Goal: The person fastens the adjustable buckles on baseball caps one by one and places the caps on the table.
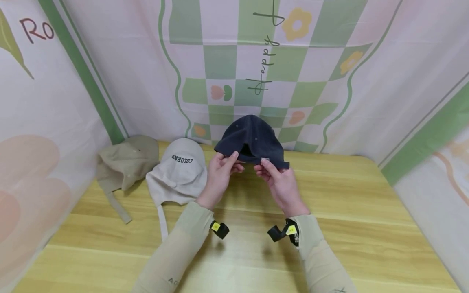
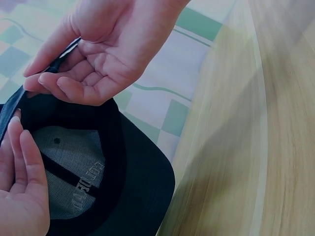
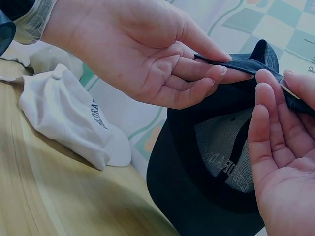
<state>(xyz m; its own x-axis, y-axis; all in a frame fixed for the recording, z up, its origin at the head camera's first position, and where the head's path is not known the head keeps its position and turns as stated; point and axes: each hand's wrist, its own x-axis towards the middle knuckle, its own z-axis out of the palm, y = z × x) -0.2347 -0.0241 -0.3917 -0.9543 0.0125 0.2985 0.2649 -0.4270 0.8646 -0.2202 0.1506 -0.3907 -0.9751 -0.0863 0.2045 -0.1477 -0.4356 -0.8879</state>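
Note:
A navy baseball cap (image 1: 253, 132) is held up at the back of the table, its rear opening and strap turned toward me. My left hand (image 1: 219, 175) pinches the left part of the back strap between thumb and fingers. On the other side, my right hand (image 1: 281, 185) pinches the strap beside a small metal buckle (image 1: 265, 160). The right wrist view shows the strap (image 3: 248, 65) running between both hands. Inside the cap, a grey mesh lining (image 2: 69, 142) with reversed raised lettering shows in the left wrist view. The brim (image 2: 147, 172) points away from me.
Left of the hands lies an off-white cap (image 1: 183, 173) with dark lettering, its strap hanging toward the front. A khaki cap (image 1: 130, 158) is beside it, farther left. Printed cloth (image 1: 220, 61) stands behind the wooden table (image 1: 351, 211) and along both sides.

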